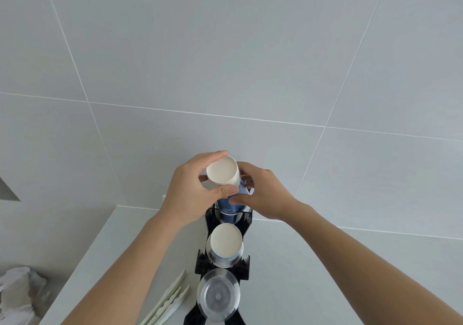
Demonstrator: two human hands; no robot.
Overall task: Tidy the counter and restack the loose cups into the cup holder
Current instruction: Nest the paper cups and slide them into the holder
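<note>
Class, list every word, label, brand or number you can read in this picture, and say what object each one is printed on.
Nothing here reads clearly.
Middle paper cup: pale print on its lower side, too blurred to read.
Blue paper cup stack: white marks, too blurred to tell whether they are text.
White paper cup in the hands: faint marks by its rim, too small to read.
Clear plastic cup: no text visible.

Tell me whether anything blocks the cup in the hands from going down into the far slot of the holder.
Nothing visible does. The left hand and right hand hold the paper cup directly over the blue cup stack in the black cup holder, apparently nesting onto it.
</note>
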